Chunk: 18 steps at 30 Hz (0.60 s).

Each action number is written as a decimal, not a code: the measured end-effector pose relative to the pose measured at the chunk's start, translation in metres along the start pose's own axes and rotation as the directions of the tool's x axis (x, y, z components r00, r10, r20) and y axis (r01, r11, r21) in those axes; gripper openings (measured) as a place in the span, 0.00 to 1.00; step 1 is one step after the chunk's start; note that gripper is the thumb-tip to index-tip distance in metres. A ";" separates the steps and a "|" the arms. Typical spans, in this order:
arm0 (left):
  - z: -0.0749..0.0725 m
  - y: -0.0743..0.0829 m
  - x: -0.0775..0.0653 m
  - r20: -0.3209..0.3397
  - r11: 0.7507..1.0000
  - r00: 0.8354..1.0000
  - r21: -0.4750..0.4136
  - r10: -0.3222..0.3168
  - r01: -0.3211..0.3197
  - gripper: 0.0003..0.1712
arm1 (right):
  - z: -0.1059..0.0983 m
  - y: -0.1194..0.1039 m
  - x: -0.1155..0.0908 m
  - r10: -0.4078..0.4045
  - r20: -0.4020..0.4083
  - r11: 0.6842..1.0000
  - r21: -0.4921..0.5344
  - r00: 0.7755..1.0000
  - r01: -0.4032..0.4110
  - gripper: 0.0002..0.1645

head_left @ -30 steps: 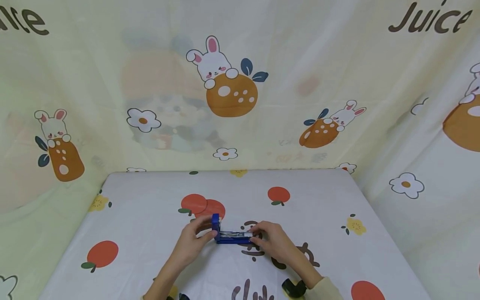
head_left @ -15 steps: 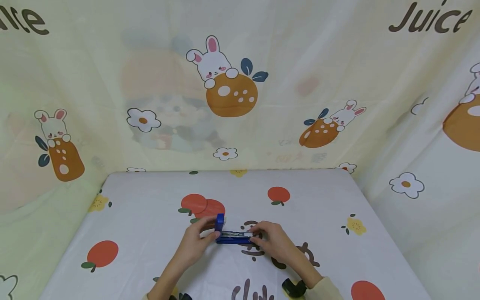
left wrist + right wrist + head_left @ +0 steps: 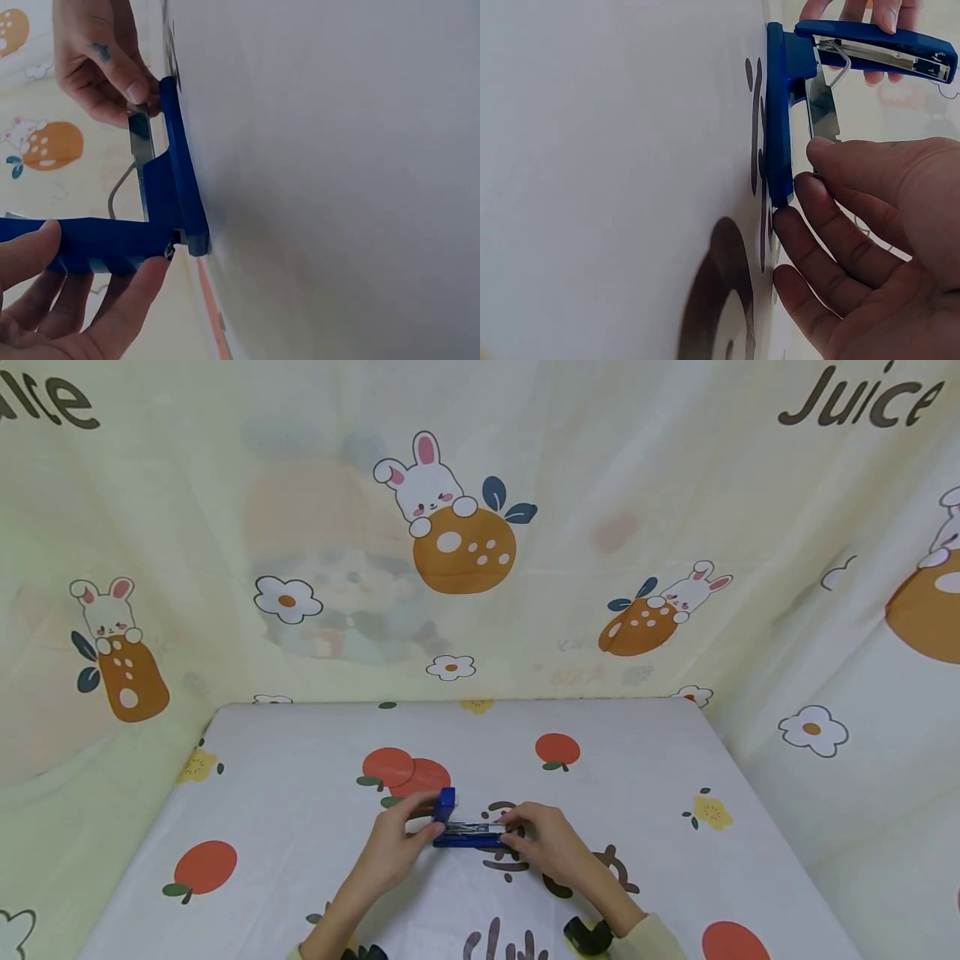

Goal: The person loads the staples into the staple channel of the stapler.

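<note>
A blue stapler (image 3: 471,841) rests on the table with its top arm swung up at the left end. My left hand (image 3: 393,843) grips that raised top arm (image 3: 97,241), thumb on one side and fingers on the other. At the opposite end, my right hand (image 3: 546,842) pinches the tip of the metal staple channel (image 3: 824,112) between thumb and forefinger. Its other fingertips reach the end of the blue base (image 3: 779,112). A bent wire (image 3: 844,66) joins the channel to the raised arm.
A white printed cloth (image 3: 637,793) covers the table, patterned with fruit and flowers. Patterned curtains (image 3: 337,527) hang behind and at both sides. Dark wrist bands (image 3: 588,937) show near the front edge.
My left hand has moved slightly to the right, tilting the stapler's raised top arm toward the base. My right hand and the base have stayed in place.
</note>
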State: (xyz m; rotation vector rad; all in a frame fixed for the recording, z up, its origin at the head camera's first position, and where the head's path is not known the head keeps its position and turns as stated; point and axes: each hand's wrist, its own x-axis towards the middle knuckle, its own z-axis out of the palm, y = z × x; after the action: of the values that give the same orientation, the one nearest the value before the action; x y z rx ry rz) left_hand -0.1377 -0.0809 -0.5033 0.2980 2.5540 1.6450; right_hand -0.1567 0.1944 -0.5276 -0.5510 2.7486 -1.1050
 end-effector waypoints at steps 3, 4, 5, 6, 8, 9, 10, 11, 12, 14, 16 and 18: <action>0.001 0.000 0.000 0.000 1.000 1.000 0.010 0.009 -0.009 0.24 | 0.000 -0.001 0.000 0.001 0.002 1.000 0.003 1.000 -0.001 0.11; 0.001 0.000 0.000 0.000 1.000 1.000 0.013 0.012 -0.012 0.24 | 0.000 -0.001 0.000 0.006 0.002 1.000 0.006 1.000 -0.006 0.11; 0.002 0.001 0.000 0.001 1.000 1.000 0.015 0.017 -0.017 0.24 | 0.000 -0.001 0.000 0.008 0.002 1.000 0.007 1.000 -0.009 0.11; 0.002 0.001 0.000 0.000 1.000 1.000 0.018 0.021 -0.021 0.24 | 0.000 -0.001 0.000 0.012 0.002 1.000 0.008 1.000 -0.012 0.11; 0.003 0.002 0.000 -0.002 0.999 1.000 0.022 0.029 -0.029 0.24 | 0.000 -0.001 0.000 0.022 0.002 1.000 0.017 1.000 -0.022 0.11; 0.003 0.003 0.000 -0.004 0.999 0.999 0.023 0.032 -0.032 0.24 | 0.000 -0.001 0.000 0.021 0.001 1.000 0.016 1.000 -0.021 0.11; 0.004 0.004 0.000 -0.006 0.999 0.999 0.027 0.033 -0.033 0.24 | 0.000 -0.001 0.001 0.020 0.001 1.000 0.016 1.000 -0.020 0.11; 0.004 0.005 0.000 -0.008 0.999 0.999 0.032 0.036 -0.036 0.25 | 0.000 -0.001 0.001 0.018 0.000 1.000 0.017 1.000 -0.018 0.11; 0.005 0.005 0.000 -0.010 0.999 0.999 0.036 0.038 -0.038 0.25 | 0.000 -0.001 0.001 0.017 0.000 1.000 0.015 1.000 -0.017 0.11; 0.006 0.007 0.000 -0.010 0.998 0.999 0.048 0.045 -0.045 0.25 | 0.000 -0.001 0.002 0.018 0.001 1.000 0.014 1.000 -0.018 0.11; 0.007 0.008 0.001 -0.010 0.996 0.998 0.068 0.055 -0.054 0.24 | -0.001 -0.001 0.002 0.024 0.004 1.000 0.015 1.000 -0.024 0.11; 0.008 0.010 0.001 -0.010 0.994 0.998 0.082 0.069 -0.068 0.24 | -0.001 -0.001 0.002 0.029 0.007 0.999 0.017 1.000 -0.029 0.12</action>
State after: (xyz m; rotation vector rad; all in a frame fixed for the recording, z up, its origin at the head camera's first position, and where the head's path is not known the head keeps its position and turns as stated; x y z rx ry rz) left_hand -0.1363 -0.0697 -0.4976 0.3863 2.6534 1.5718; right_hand -0.1580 0.1934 -0.5264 -0.5100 2.7300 -1.1175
